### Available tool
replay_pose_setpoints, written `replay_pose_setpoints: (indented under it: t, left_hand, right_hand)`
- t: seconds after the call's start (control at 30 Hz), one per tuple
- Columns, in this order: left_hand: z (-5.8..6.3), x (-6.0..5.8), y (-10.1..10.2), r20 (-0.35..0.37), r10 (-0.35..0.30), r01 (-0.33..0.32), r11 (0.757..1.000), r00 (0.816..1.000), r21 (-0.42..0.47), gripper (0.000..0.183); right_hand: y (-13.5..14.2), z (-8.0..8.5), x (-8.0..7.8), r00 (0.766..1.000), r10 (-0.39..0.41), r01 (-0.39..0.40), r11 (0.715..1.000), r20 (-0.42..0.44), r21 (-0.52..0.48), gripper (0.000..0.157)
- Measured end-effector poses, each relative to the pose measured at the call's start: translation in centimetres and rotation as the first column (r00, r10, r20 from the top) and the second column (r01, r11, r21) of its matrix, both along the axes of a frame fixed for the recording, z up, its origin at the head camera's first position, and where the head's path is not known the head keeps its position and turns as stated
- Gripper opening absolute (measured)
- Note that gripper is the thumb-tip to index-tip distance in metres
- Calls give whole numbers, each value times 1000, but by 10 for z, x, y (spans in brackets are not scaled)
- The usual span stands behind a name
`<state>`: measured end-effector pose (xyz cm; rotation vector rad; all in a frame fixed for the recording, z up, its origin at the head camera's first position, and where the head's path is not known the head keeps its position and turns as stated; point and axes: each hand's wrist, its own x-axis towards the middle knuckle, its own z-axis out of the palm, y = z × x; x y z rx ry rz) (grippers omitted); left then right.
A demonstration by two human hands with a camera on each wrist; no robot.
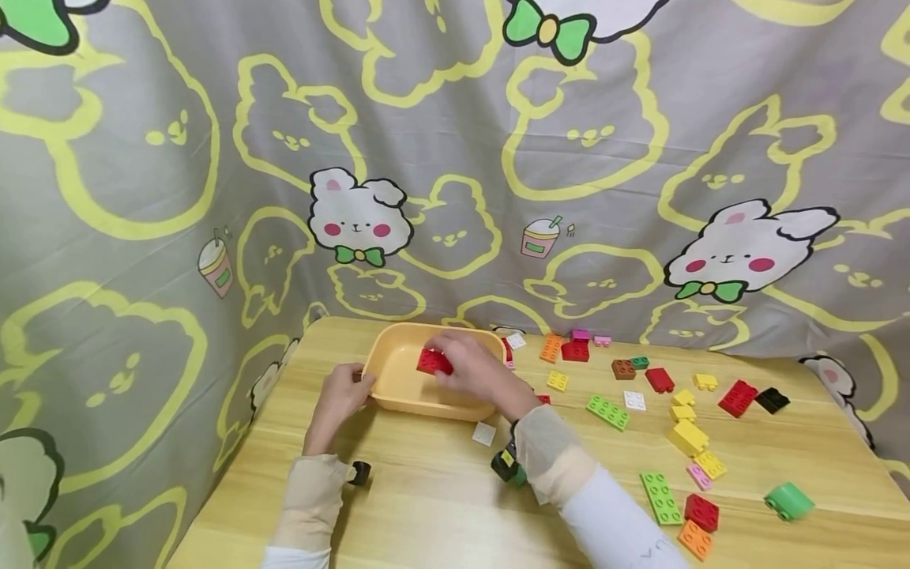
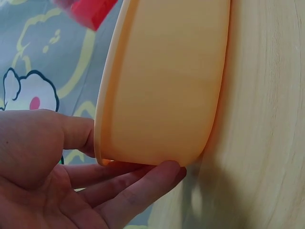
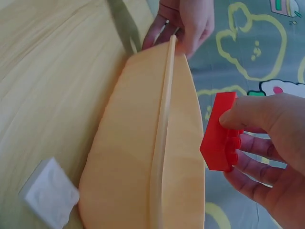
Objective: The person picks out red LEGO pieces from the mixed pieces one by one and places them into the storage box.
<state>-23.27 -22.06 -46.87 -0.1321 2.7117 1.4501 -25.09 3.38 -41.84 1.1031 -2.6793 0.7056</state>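
An orange-yellow plastic basin (image 1: 426,410) stands near the back left of the wooden table. My left hand (image 1: 344,399) grips its left end, thumb at the rim and fingers against the outer wall, as the left wrist view shows. Above the basin my right hand (image 1: 472,367) holds a red toy brick (image 3: 220,133) between thumb and fingers, its studs toward the fingers. In the right wrist view the brick is apart from the basin's rim. The part of the basin floor behind my right hand is hidden in the head view.
Several loose bricks lie right of the basin, among them a lime brick (image 1: 607,412), a yellow brick (image 1: 688,437) and a green rounded piece (image 1: 789,501). A white brick (image 1: 484,433) lies just before the basin. A patterned curtain (image 1: 455,158) hangs behind the table (image 1: 426,506).
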Motion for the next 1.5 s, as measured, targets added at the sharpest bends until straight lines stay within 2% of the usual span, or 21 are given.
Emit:
replay_pose_setpoints:
  t: [0.27, 0.5, 0.73, 0.97, 1.13, 1.33, 1.5]
  left_hand:
    - [3, 0, 2, -5, -12, 12, 1000, 1000, 12, 38]
    - [5, 4, -9, 2, -4, 4, 999, 1000, 42, 36]
    - [5, 1, -9, 17, -8, 7, 998, 1000, 69, 37]
    - [5, 0, -7, 11, -11, 10, 998, 1000, 62, 37]
    - [4, 2, -6, 15, -5, 4, 997, 1000, 75, 36]
    - [-1, 1, -5, 27, -13, 10, 994, 1000, 110, 37]
    - [-5, -1, -5, 32, -9, 5, 994, 999, 113, 37]
  right_hand:
    - [-30, -3, -14, 999, 28, -31, 995, 31, 96, 31]
    - [-59, -9, -26, 995, 34, -47, 989, 90, 141, 28]
    - [-77, -20, -32, 992, 17, -44, 975, 126, 217, 13]
    - [-85, -26, -29, 972, -9, -53, 965, 236, 257, 11]
    - [-85, -30, -27, 961, -41, -37, 961, 274, 273, 17]
    - [-86, -31, -28, 942, -104, 8, 957, 318, 289, 10]
    - [-84, -33, -29, 925, -124, 20, 960, 360, 280, 13]
